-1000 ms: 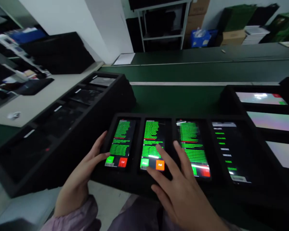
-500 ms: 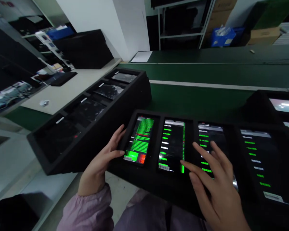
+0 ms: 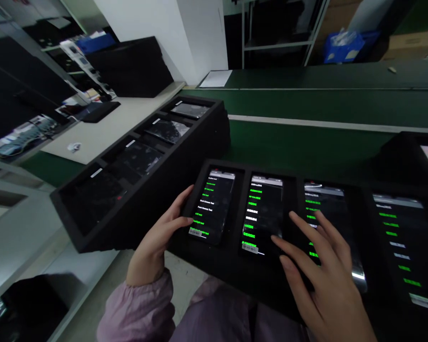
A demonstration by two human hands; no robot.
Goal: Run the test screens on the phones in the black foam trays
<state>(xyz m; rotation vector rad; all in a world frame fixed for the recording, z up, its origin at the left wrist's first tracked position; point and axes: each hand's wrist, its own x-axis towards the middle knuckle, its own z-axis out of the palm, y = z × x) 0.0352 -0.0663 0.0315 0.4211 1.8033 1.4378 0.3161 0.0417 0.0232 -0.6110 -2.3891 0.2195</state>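
Observation:
A black foam tray [image 3: 231, 254] lies in front of me with several lit phones in its slots. My left hand [image 3: 160, 232] grips the tray's left end, thumb on top by the lower left corner of the first phone [image 3: 216, 206]. That screen lists tests in green and white text. Over the second phone [image 3: 266, 209], my right hand [image 3: 323, 266] is spread, holding nothing; its index fingertip is at the lower right of the screen. Its other fingers partly cover the third phone [image 3: 328, 204]. To the right lies a fourth phone [image 3: 401, 237] with a similar list.
Left of the tray, a stack of black foam trays [image 3: 196, 152] holds several dark phones in film. Behind runs a green conveyor surface [image 3: 288, 142] with a pale strip. Another foam tray [image 3: 395, 154] stands at the right. A big black block [image 3: 135, 69] rests on the bench.
The first phone's screen went from green rows with green and red buttons to a test list. The green strip at the second screen's right edge disappeared. My hands barely moved; the view shifted slightly.

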